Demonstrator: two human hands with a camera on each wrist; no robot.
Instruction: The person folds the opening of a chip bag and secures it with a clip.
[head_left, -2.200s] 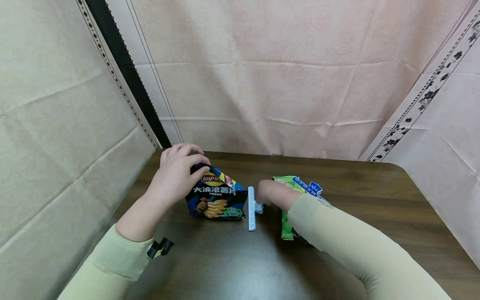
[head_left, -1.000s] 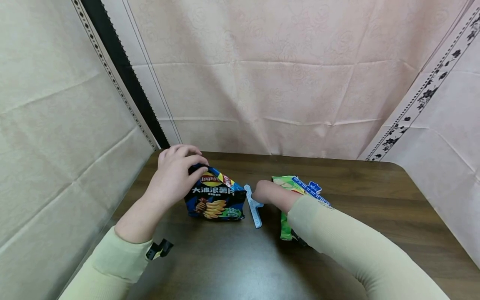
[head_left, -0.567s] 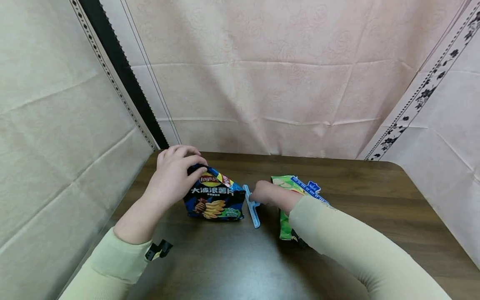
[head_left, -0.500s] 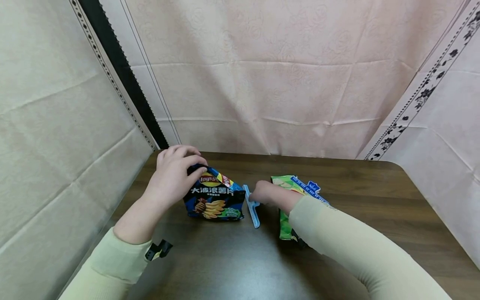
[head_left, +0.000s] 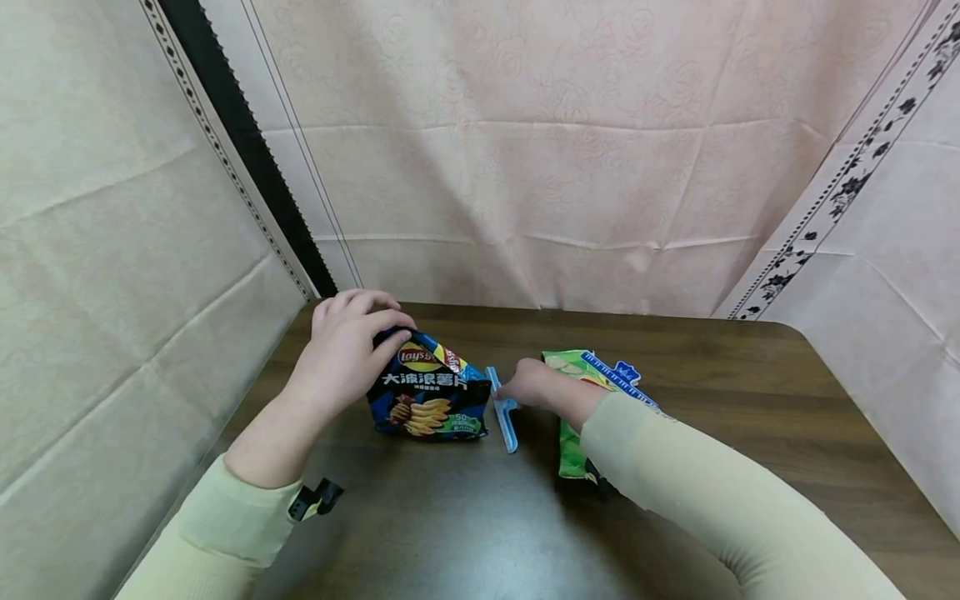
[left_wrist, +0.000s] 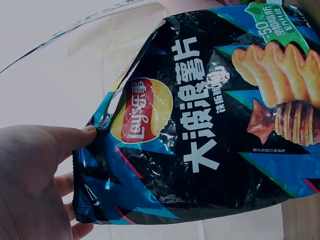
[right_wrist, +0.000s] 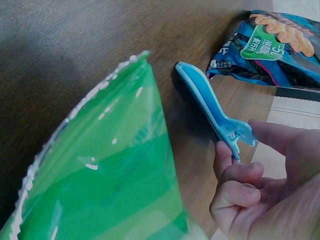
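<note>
A black and blue bag of potato chips [head_left: 431,396] stands on the table, its top folded over slantwise. My left hand [head_left: 337,350] holds the top left corner between thumb and fingers; the left wrist view shows the thumb on the front of the bag [left_wrist: 200,115]. To the right of the bag, my right hand [head_left: 536,385] pinches a light blue bag clip [head_left: 505,421] by its handle tabs. In the right wrist view the clip [right_wrist: 205,97] has its long bars pointing away from the hand [right_wrist: 265,185]. Its far end is close to the bag's lower corner.
Under my right forearm lies a green snack bag [head_left: 572,450], with a dark blue bag clip [head_left: 618,383] across it. The wooden table [head_left: 420,517] ends at a pale cloth backdrop [head_left: 525,167]. A small black wrist camera [head_left: 315,500] sits on my left sleeve.
The light blue clip has tilted from upright to slanting, and my right hand has shifted slightly left with it. My left hand and the chip bag have hardly moved.
</note>
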